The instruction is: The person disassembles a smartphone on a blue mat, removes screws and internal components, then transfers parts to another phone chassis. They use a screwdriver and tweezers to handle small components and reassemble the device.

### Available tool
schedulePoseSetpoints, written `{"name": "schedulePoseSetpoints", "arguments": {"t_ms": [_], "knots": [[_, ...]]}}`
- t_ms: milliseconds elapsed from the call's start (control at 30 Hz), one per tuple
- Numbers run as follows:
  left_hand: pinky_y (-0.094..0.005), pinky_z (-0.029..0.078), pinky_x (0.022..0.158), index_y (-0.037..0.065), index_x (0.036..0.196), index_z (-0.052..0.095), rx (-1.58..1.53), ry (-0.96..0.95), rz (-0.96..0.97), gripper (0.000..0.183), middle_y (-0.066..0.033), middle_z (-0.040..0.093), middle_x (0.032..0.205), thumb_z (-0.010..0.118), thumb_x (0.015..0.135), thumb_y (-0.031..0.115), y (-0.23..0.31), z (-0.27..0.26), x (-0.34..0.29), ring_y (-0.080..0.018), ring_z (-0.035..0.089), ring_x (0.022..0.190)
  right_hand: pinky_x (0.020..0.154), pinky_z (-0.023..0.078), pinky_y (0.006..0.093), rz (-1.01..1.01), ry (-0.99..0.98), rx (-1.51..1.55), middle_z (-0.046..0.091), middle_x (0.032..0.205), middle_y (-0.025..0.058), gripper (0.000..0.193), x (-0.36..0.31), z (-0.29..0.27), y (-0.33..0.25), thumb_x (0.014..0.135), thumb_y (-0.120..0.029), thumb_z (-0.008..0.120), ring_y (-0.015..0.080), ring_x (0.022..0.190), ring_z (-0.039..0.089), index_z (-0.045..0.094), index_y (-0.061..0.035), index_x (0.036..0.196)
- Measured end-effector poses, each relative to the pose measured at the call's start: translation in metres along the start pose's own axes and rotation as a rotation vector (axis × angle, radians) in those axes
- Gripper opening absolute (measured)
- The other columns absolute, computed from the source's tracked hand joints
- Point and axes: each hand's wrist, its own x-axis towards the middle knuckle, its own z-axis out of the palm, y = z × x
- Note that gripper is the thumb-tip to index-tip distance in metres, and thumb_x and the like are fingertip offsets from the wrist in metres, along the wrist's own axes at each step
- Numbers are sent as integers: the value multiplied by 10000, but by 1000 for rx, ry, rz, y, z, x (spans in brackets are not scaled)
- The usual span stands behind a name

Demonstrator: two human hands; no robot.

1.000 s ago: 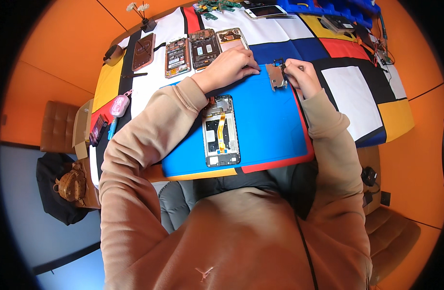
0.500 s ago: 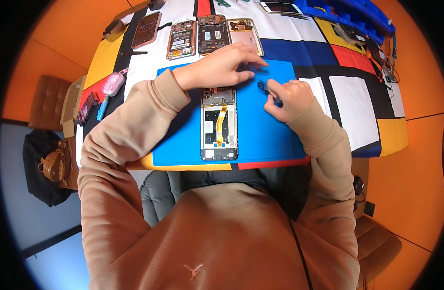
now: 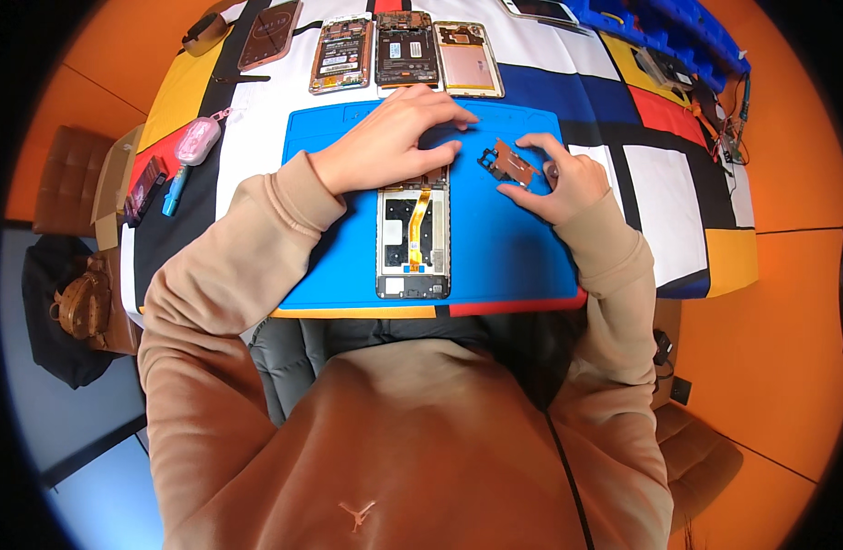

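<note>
A phone with its back off (image 3: 414, 240) lies upright on a blue work mat (image 3: 330, 266), its inner frame and yellow ribbon cable showing. My left hand (image 3: 398, 137) reaches over the phone's top end and hides part of it; its fingers are stretched and apart, with nothing seen in them. To the right, a small copper-and-black phone cover plate (image 3: 510, 163) rests on the mat, tilted. My right hand (image 3: 573, 183) is around the plate's right side, thumb and forefinger spread apart.
Behind the mat stand three opened phones: one with a battery showing (image 3: 341, 57), a dark one (image 3: 406, 55) and a pale housing (image 3: 469, 62). A dark phone (image 3: 270, 35) and a pink case (image 3: 198, 140) lie at left. A blue parts bin (image 3: 664, 37) sits far right.
My right hand has opened from a pinch, and the cover plate now lies on the mat with its copper side showing. My left hand has shifted slightly left. The whole view has moved a little.
</note>
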Motion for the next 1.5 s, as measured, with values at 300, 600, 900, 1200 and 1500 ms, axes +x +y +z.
{"name": "schedulePoseSetpoints", "arguments": {"t_ms": [300,600,900,1200,1500], "knots": [[-373,459,869,46,1053,670,-100,134,-91,203,-100,642,977,564,902,132,1,11,-29,-276,556,951,439,293,267,143,-39,-40,379,481,-4,356,-2,5,4,732,-265,844,86,429,341,693,-124,1022],[-370,445,892,54,1108,673,40,212,101,263,-77,653,1008,628,905,216,4,14,-16,-263,560,1005,459,263,242,196,-17,125,381,505,-24,398,-3,9,0,739,-156,828,50,462,325,643,-116,1089],[-301,494,624,-19,940,726,-446,42,-213,256,-104,702,740,719,848,221,0,36,29,-167,647,649,468,253,231,163,-11,195,383,530,-28,430,-5,11,3,740,-155,840,46,480,313,630,-101,1111],[-202,455,582,10,1059,705,-812,82,-476,247,-49,711,844,691,908,204,-5,41,29,-55,589,669,478,250,213,274,106,180,350,549,-50,401,-5,10,10,785,-83,776,23,517,299,679,-96,1173],[-158,426,560,44,1030,734,-790,117,-403,240,-24,717,839,681,922,252,6,27,24,-4,519,620,468,208,218,1,239,154,341,569,-61,243,-11,4,-1,819,-18,736,18,517,269,743,-86,1053]]}}
